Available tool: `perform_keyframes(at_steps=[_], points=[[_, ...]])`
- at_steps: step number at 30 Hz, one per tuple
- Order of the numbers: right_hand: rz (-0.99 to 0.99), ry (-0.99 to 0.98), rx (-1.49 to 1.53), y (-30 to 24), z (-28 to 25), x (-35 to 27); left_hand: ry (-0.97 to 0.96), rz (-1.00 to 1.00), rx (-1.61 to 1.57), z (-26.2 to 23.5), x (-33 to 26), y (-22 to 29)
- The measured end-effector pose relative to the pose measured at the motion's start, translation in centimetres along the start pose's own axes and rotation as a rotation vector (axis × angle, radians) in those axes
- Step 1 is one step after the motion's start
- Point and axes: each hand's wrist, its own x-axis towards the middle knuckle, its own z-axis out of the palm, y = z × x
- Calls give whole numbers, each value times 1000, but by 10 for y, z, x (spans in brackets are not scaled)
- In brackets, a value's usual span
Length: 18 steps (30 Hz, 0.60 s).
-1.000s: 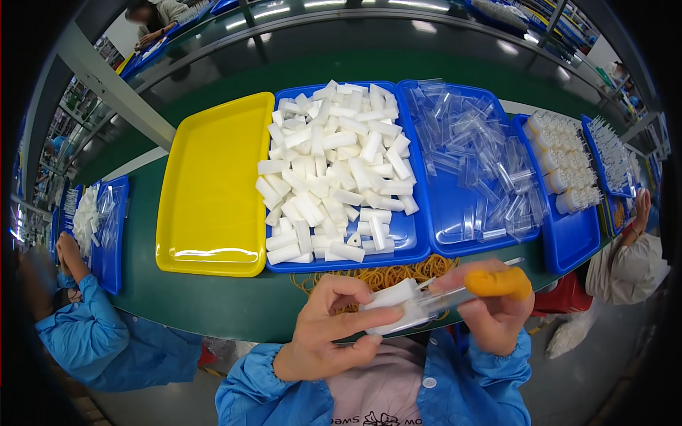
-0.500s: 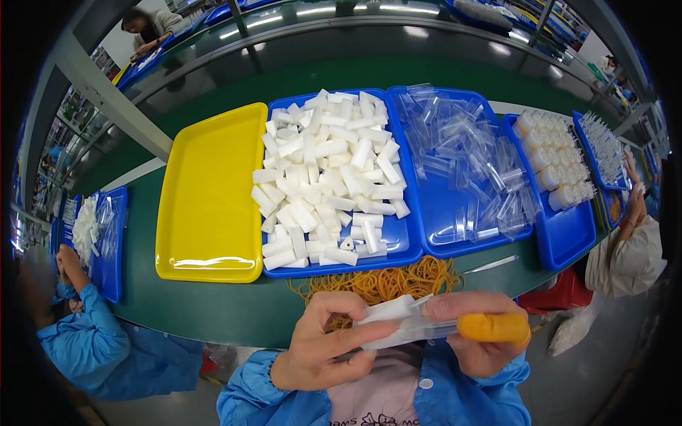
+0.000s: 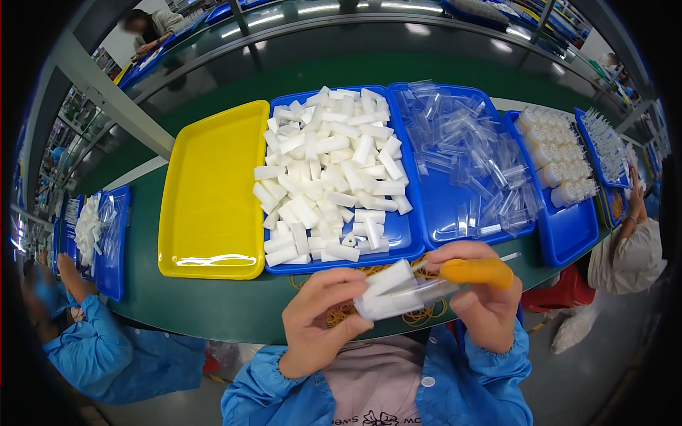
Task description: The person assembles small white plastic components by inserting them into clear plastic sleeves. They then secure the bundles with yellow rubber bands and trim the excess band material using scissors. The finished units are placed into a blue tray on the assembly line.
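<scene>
Two white foam blocks, an upper one [image 3: 388, 279] and a lower one [image 3: 386, 305], are held side by side in front of my chest. Fingers and thumb of my left hand [image 3: 320, 316] close on their left ends. My right hand [image 3: 486, 291], with a yellow finger cot [image 3: 477, 272] on one finger, pinches a clear plastic sleeve [image 3: 435, 290] at their right. The lower block seems to lie at least partly within clear plastic; how far is blurred. Behind my hands, yellow rubber bands [image 3: 426, 312] lie piled on the green table [image 3: 206, 309].
Beyond my hands stand a yellow tray [image 3: 209, 192], a blue tray [image 3: 408, 245] heaped with foam blocks, and another [image 3: 444, 192] with clear sleeves. Farther right, a blue tray [image 3: 572, 238] bears white bristly parts [image 3: 558, 156]. A thin strip [image 3: 511, 257] shows past my right hand. Co-workers sit at both sides.
Both hands have risen slightly away from my body. My left fingers have shifted to the blocks' left ends, and the blocks and sleeve now tilt up to the right.
</scene>
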Motion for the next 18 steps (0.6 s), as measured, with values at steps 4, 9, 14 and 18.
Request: perform_keyframes(at_steps=[4, 9, 14, 18], points=[[-85, 10, -266, 18, -9, -1, 43, -46, -408, 6, -1, -13], [-240, 106, -426, 22, -2, -8, 74, -192, -620, 7, 0, -5], [-205, 137, -345, 23, 16, -20, 9, 8, -435, 5, -5, -13], [-218, 130, -334, 21, 20, -25, -21, 10, -437, 5, -8, -13]])
